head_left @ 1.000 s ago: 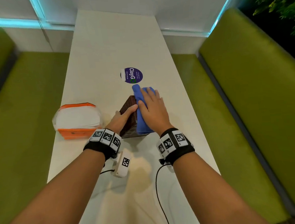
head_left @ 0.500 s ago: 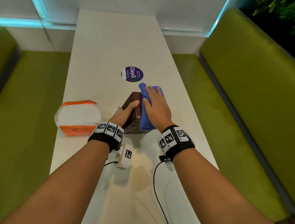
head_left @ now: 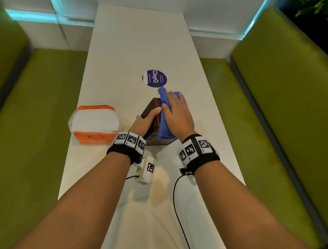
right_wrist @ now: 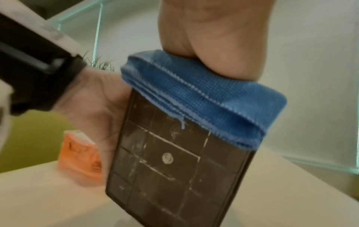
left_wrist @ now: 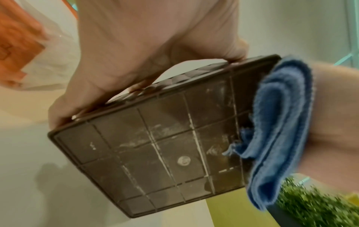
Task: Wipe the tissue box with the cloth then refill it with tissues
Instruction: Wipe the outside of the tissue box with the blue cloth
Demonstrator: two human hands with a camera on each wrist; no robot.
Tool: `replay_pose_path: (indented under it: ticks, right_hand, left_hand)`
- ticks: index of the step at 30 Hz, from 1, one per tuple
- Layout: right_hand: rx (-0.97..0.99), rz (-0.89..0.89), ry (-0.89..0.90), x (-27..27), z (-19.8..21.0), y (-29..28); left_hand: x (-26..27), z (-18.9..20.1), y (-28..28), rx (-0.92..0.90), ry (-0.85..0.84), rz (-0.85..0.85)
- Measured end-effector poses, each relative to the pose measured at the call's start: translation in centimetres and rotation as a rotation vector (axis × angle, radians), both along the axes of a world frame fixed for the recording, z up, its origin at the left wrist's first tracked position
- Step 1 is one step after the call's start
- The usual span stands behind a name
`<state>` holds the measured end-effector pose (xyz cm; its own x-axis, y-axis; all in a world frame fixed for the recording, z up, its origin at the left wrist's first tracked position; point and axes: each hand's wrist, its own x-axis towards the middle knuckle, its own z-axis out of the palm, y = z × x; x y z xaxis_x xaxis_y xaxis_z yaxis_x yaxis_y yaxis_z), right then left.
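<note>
1. Since the earlier frame the right hand [head_left: 176, 113] and cloth [head_left: 164, 122] have slid toward the table's far end, along the box [head_left: 152, 113].
2. The left hand [head_left: 142, 124] grips the box's left side, thumb over its top edge, holding it tipped, its gridded base [left_wrist: 165, 153] facing the wrists.
3. The right hand lies flat, fingers straight, pressing the folded cloth on the box's right side.
4. The box is mid-table [head_left: 133, 44]; the tissue pack [head_left: 95, 123] lies by the left edge.
5. A round sticker [head_left: 154, 78] lies just beyond the cloth; the far half is open.
</note>
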<state>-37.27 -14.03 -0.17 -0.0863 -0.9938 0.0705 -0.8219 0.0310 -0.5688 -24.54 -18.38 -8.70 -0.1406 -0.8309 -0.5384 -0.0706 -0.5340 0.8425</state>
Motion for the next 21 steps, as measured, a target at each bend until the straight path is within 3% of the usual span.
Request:
replay_pose_path:
  ticks: [3, 7, 9, 14, 17, 21]
  right_hand:
    - [0.007, 0.04, -0.036, -0.4, -0.1, 0.0]
    - [0.057, -0.197, -0.095, -0.8, -0.3, -0.6]
    - [0.169, -0.288, -0.227, -1.5, -0.1, -1.1]
    - [0.389, -0.297, -0.755, -3.5, 1.0, -0.4]
    - [0.352, -0.224, -0.784, -3.4, 2.4, -0.1]
    - [0.304, -0.217, -0.682, -2.0, 3.5, -0.7]
  left_hand:
    - [-0.1, 0.9, 0.5, -0.022, 0.033, -0.011]
    - [0.3, -0.4, -0.5, 0.061, -0.014, -0.062]
    - [0.8, -3.5, -2.1, 0.089, 0.014, -0.062]
    - [1.0, 3.8, 2.5, 0.208, 0.175, -0.083]
    - [0.8, 3.5, 3.8, 0.296, 0.334, -0.076]
    - [0.1, 2.7, 4.4, 0.291, 0.515, 0.028]
